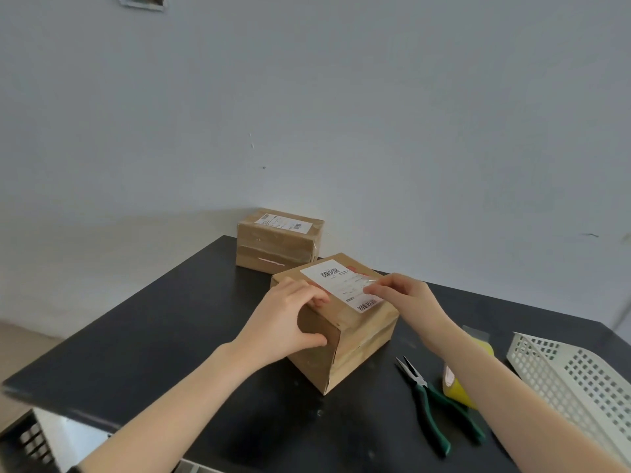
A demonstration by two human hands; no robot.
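Observation:
A brown cardboard box [355, 339] stands on the black table [164, 336], one corner turned toward me. On its top lies a white shipping label [338, 285] with barcodes. My left hand [286, 319] grips the box's near left corner, thumb on the side face and fingers curled over the top edge beside the label. My right hand [403, 295] reaches in from the right and its fingertips pinch the label's right edge, where a bit of clear film shows.
A second taped cardboard box [278, 244] with its own label sits at the table's far edge by the wall. Green-handled long-nose pliers [433, 401] lie right of the near box. A yellow object [457, 384] is partly hidden by my right forearm. A white perforated basket [573, 380] sits far right.

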